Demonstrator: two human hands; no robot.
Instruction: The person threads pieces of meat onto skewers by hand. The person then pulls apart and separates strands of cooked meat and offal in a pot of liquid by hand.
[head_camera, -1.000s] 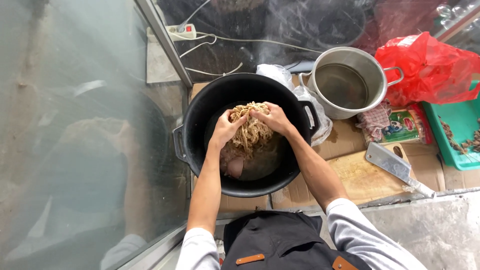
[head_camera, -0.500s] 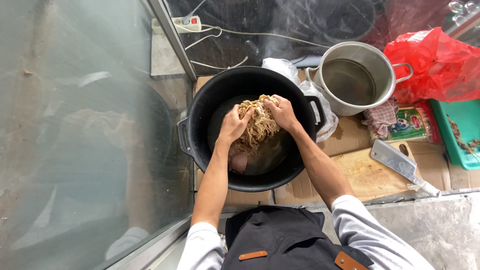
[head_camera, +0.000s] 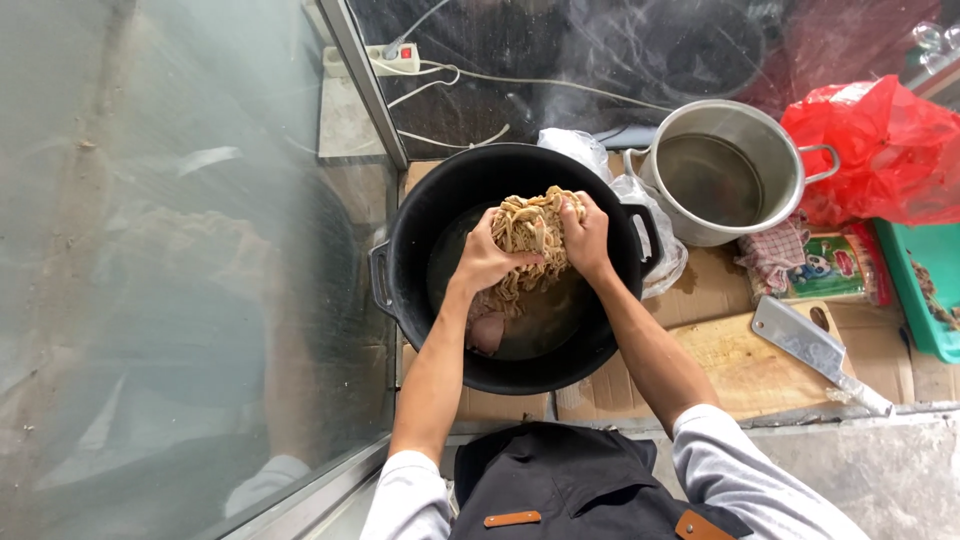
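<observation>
Where the frame's centre lies, we hold a tangled clump of pale brown noodles (head_camera: 530, 240) above a big black pot (head_camera: 420, 215). Our left hand (head_camera: 487, 262) grips the clump from the left, fingers (head_camera: 520, 262) curled shut around its lower strands, and our right hand (head_camera: 586, 236) clasps it from the right, fingers (head_camera: 572, 208) closed over its top. Loose strands hang from the clump down into the dark liquid in the pot, where a pinkish lump (head_camera: 488, 332) lies near the lower left wall. Just to the upper right of the pot stands a steel pot (head_camera: 765, 135) holding liquid, with a red plastic bag (head_camera: 875, 150) beside it at the right edge. Lower right, a cleaver (head_camera: 810, 350) rests on a wooden cutting board (head_camera: 730, 365), which lies on cardboard. A white power strip (head_camera: 393, 58) sits at the upper left.
</observation>
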